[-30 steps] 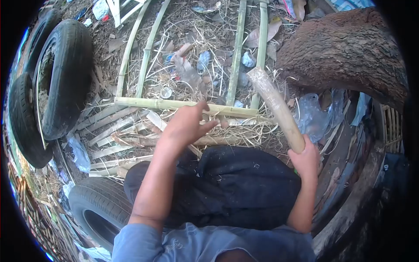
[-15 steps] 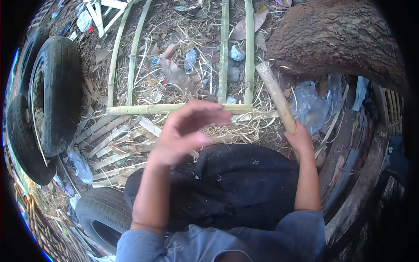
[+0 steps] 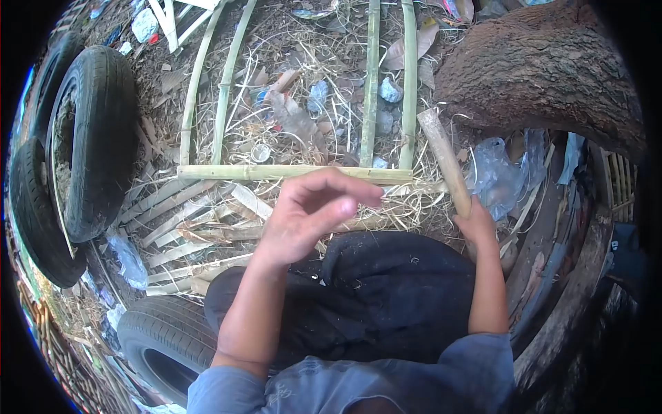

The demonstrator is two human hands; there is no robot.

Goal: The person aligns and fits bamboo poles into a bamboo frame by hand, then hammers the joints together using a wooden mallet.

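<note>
Two bare hands reach out over the dark trousers (image 3: pixel 400 297). Nearest, the right hand (image 3: pixel 477 224) is closed round the lower end of a thick wooden stick (image 3: pixel 445 155), which slants up and away from it, the pale far end free. That stick looks stiff and solid, with enough weight to need a firm wrist; its bare surface seems dry rather than slippery, and the low grip leaves most of its length clear of the fingers.

The left hand (image 3: pixel 293 224) holds nothing that shows, its fingers curved and its thumb set apart from them. Just beyond its fingers lies a bamboo crosspiece (image 3: pixel 234 171); whether they touch it cannot be told. It looks light and rigid, smooth enough to turn under a loose palm, so either side of its middle, between the paired strips, would likely be the steadiest hold.

Farther out from the left hand, four long bamboo strips (image 3: pixel 371 83) run away from the crosspiece in two pairs. Being slender, they probably flex, and their edges may be sharp; holding them close to the crosspiece should limit the spring. Beyond the right hand is a rough trunk (image 3: pixel 531 72).
</note>
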